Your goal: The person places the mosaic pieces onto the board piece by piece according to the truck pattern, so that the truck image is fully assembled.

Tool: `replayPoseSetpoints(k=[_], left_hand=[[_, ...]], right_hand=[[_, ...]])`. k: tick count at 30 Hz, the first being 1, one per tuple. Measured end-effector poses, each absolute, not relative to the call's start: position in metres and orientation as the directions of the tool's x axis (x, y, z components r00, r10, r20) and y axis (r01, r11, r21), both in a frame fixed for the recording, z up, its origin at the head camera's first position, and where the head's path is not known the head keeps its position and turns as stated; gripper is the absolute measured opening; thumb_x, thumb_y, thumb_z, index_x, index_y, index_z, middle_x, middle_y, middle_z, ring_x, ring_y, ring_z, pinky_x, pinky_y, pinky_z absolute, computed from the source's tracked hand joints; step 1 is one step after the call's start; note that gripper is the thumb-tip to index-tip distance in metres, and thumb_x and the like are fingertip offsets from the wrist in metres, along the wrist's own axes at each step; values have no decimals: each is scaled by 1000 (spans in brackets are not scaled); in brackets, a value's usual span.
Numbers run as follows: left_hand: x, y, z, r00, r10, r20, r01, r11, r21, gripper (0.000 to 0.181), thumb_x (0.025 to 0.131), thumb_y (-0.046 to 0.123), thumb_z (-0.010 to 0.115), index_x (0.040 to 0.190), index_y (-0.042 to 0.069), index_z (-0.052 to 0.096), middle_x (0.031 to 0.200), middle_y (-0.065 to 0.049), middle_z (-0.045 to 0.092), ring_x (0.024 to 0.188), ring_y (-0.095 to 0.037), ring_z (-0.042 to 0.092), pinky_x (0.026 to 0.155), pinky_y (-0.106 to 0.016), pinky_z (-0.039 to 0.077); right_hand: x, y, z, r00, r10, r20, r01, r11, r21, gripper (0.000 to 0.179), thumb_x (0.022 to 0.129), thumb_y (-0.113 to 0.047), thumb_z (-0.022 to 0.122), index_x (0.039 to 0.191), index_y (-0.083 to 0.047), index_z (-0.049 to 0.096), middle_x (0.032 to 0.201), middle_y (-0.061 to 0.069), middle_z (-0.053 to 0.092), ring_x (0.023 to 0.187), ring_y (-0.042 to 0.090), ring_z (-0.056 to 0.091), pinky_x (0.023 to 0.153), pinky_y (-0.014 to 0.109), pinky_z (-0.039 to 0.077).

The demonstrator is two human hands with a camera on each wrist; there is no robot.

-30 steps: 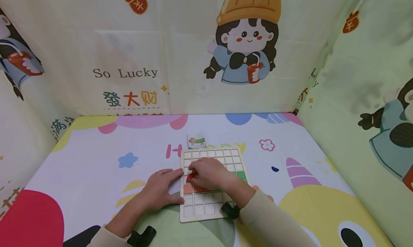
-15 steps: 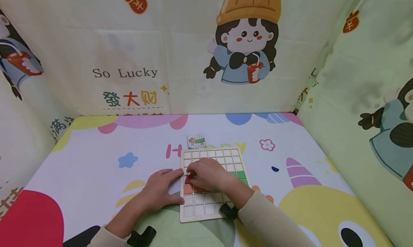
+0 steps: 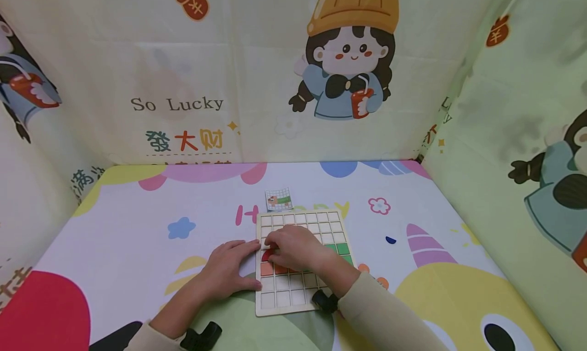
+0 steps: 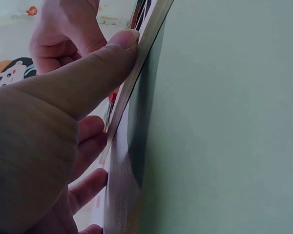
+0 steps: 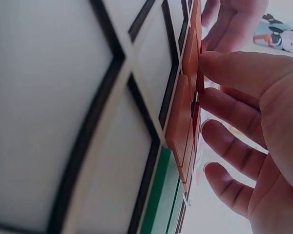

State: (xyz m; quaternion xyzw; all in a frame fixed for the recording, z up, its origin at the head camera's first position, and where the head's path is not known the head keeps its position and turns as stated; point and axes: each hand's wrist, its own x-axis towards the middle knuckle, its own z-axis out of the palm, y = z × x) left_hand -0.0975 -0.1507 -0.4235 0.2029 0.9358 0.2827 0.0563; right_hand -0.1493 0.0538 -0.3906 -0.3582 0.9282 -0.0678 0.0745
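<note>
A wooden grid board (image 3: 289, 297) lies on the table in the head view, with orange tiles (image 3: 267, 268) and green tiles (image 3: 343, 248) in some of its cells. My left hand (image 3: 229, 268) rests at the board's left edge, fingers loosely spread and thumb touching the lower part of that edge. Over the board's left half, my right hand (image 3: 295, 246) pinches a small red tile (image 3: 266, 255) between thumb and fingers, just above the orange row. Seen from the right wrist, the red tile (image 5: 200, 75) is edge-on against the board; the other fingers are apart from it.
A small card (image 3: 279, 200) with a gridded animal picture lies beyond the board's far edge. To the right is a dark blue half-round piece (image 3: 391, 240). Printed cloth (image 3: 220, 198) covers the table, and printed curtains (image 3: 257, 76) stand around it.
My right hand has shifted slightly left with the red tile, which now sits lower and flatter near the board's left edge. My left hand has stayed in place.
</note>
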Motion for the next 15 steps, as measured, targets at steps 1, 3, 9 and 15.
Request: replayPoseSetpoints(k=[1, 3, 9, 15], left_hand=[[-98, -151, -424, -911, 413, 11, 350, 757, 551, 83, 72, 44, 89, 141, 10, 58, 140, -5, 58, 131, -36, 45, 107, -61, 31], [-98, -151, -424, -910, 415, 13, 353, 756, 551, 83, 72, 45, 89, 141, 10, 58, 140, -5, 58, 131, -36, 45, 107, -61, 32], [-98, -152, -424, -908, 418, 11, 355, 756, 550, 84, 72, 46, 88, 141, 10, 57, 141, -5, 57, 131, -36, 45, 106, -62, 31], [-98, -152, -425, -909, 416, 10, 352, 756, 552, 84, 72, 45, 88, 142, 10, 57, 141, -5, 57, 131, -37, 44, 107, -61, 31]], right_hand=[[-149, 54, -391, -734, -673, -90, -652, 736, -183, 26, 92, -31, 72, 115, -19, 74, 98, -11, 70, 89, 10, 60, 84, 27, 50], [-149, 54, -391, -737, -669, -92, -647, 739, -190, 27, 92, -30, 72, 116, -19, 73, 101, -10, 71, 93, 11, 61, 85, 28, 50], [-148, 53, -391, -742, -663, -97, -637, 743, -206, 29, 92, -30, 72, 119, -19, 72, 103, -9, 70, 94, 11, 60, 85, 28, 50], [-148, 54, -392, -736, -670, -98, -642, 736, -213, 27, 92, -30, 73, 117, -20, 73, 100, -11, 70, 91, 10, 59, 84, 27, 50]])
